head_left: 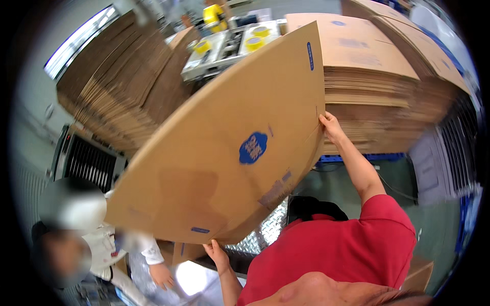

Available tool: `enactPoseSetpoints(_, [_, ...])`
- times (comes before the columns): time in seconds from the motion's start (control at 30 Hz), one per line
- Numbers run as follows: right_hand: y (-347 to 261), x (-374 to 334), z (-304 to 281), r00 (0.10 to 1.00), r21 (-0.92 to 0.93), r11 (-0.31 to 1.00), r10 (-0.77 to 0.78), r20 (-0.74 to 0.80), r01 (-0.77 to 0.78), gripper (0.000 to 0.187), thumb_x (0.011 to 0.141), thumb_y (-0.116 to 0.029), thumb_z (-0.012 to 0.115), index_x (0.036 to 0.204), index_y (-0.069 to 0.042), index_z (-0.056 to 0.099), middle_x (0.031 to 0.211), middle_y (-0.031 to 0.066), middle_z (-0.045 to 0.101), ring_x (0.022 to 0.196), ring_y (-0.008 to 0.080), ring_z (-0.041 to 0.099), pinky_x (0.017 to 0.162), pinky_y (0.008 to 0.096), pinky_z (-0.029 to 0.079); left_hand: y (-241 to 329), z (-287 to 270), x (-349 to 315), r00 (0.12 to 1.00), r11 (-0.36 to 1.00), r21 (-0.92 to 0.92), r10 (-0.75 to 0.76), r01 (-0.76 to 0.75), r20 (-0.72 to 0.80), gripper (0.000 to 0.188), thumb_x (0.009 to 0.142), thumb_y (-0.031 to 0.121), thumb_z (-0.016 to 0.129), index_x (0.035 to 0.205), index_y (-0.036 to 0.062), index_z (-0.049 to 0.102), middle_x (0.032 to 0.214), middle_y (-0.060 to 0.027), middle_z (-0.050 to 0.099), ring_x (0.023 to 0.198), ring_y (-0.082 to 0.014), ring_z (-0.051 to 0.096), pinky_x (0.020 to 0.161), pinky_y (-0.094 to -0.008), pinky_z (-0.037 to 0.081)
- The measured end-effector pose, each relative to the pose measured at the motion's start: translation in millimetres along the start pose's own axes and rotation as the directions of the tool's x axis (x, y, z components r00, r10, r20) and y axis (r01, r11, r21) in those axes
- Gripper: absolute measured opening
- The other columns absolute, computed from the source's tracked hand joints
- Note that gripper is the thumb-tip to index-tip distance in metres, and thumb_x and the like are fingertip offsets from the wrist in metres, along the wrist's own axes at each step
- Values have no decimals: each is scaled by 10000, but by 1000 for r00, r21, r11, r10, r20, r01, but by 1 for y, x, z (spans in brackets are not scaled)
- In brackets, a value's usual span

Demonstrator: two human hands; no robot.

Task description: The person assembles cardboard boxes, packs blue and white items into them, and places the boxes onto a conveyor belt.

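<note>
A large flattened cardboard box (214, 132) is held up at a slant before me, brown with a blue printed emblem in its middle. My right hand (332, 127) grips its right edge, thumb on the face I see and the other fingers mostly hidden. At the lower edge, near a small blue printed label, my left hand (218, 256) is closed on the board, its fingers partly behind it. The sheet bows slightly between the two hands and hides much of what lies beyond.
Stacks of flattened cardboard (367, 76) stand at the far right, and another stack (122, 76) leans at the far left. Between them a white machine (220, 48) carries yellow tape rolls (254, 43). A co-worker in white (104, 245) is close at the lower left, one hand (161, 276) reaching out.
</note>
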State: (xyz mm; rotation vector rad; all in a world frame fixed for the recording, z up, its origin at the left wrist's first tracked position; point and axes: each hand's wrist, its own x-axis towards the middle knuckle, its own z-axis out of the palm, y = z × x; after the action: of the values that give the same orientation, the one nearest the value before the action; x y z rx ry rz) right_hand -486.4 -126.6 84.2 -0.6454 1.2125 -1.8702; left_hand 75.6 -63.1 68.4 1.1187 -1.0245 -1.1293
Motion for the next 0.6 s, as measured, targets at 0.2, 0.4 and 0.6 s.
enactPoseSetpoints(0.2, [-38,45,213,743,-235,782,-383,549,577,245,677,-169,752,827,-59,593,871,12,584,827,154,543,713,295,422,-50,-39,-102,971,782,603,-235,158,51,328,835,124,607,1113,-44,556,1113,-190,591,985,-252,596,835,-344,465])
enactPoseSetpoints(0.4, [9,-47,305,-24,60,166,-211,977,984,425,597,-430,753,860,-140,588,881,-6,573,895,227,518,862,397,356,125,111,-69,767,-67,935,553,-349,326,377,779,215,610,1112,44,565,1166,-188,543,1063,-354,520,942,-435,391])
enactPoseSetpoints(0.6, [9,-26,279,-117,144,138,-182,976,980,708,655,-443,712,1245,-143,461,1268,59,465,1213,212,406,1044,457,246,165,95,-17,952,9,973,-209,229,-223,441,848,319,507,1240,122,459,1070,-185,604,969,-372,578,835,-462,436])
